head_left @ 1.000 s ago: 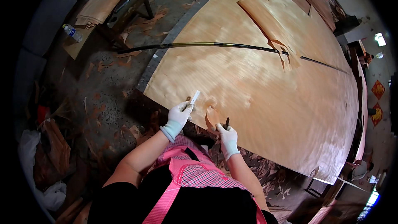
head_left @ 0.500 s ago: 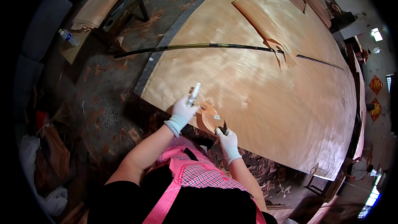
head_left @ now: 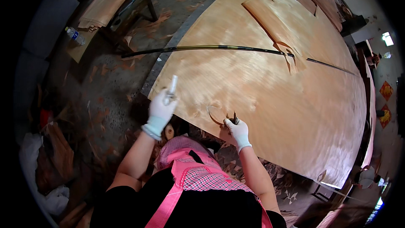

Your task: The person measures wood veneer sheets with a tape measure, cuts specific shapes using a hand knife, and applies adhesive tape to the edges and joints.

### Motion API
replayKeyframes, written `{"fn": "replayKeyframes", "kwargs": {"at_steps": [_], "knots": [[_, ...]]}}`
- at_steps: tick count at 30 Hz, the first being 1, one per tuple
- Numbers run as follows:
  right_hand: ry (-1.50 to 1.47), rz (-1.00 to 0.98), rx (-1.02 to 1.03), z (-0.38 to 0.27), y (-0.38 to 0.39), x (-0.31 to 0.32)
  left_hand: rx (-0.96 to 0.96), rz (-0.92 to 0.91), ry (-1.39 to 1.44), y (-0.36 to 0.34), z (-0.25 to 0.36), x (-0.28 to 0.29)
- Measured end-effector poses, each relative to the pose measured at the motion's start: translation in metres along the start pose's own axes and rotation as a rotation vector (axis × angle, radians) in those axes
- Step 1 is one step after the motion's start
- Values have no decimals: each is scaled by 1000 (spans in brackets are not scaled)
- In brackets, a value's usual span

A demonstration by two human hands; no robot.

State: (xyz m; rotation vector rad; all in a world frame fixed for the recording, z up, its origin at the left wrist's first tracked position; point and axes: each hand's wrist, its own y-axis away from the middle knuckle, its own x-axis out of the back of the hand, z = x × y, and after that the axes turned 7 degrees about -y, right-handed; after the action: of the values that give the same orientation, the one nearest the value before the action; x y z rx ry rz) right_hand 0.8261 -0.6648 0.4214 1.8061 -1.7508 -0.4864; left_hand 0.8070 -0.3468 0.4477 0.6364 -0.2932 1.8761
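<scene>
A broad sheet of pale wood veneer [head_left: 278, 101] covers the table before me. My left hand [head_left: 161, 109], in a white glove, is closed around a short white stick-like thing [head_left: 174, 83], blurred by motion, above the sheet's near left edge. To its right, my gloved right hand [head_left: 239, 132] pinches a dark, pointed tool [head_left: 234, 117]; its exact kind is unclear. Beside those fingers, a small rounded piece of veneer [head_left: 217, 115] lies at the near edge. Whether the right fingers also grip this piece is hidden.
A long dark pole [head_left: 202, 47] crosses the sheet. Beyond its middle lies a folded veneer strip [head_left: 270, 23]. Back left, stacked veneer sheets [head_left: 110, 4] rest on a low bench, near a plastic bottle [head_left: 75, 36]. Veneer scraps litter the floor.
My left hand has moved left and slightly up with the white stick-like thing, away from the small veneer piece. The right hand has shifted slightly right and up, still holding the dark tool.
</scene>
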Motion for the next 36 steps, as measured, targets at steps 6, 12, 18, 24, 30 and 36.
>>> {"fn": "replayKeyframes", "kwargs": {"at_steps": [6,12,18,24,30,36], "knots": [[100,21,36,3,-7,-3,-65,-242,-41,12,16,-75],[160,21,78,3,-10,0,-128,-288,-146,7,13,-103],[243,27,117,-6,-7,-4,-137,-267,-131,8,-3,-113],[233,19,88,2,-16,-2,-144,-261,-185,7,1,-114],[244,16,103,4,-19,-3,-94,-249,-198,7,3,-115],[286,27,118,-1,-14,-1,-63,-206,-284,10,24,-118]]}}
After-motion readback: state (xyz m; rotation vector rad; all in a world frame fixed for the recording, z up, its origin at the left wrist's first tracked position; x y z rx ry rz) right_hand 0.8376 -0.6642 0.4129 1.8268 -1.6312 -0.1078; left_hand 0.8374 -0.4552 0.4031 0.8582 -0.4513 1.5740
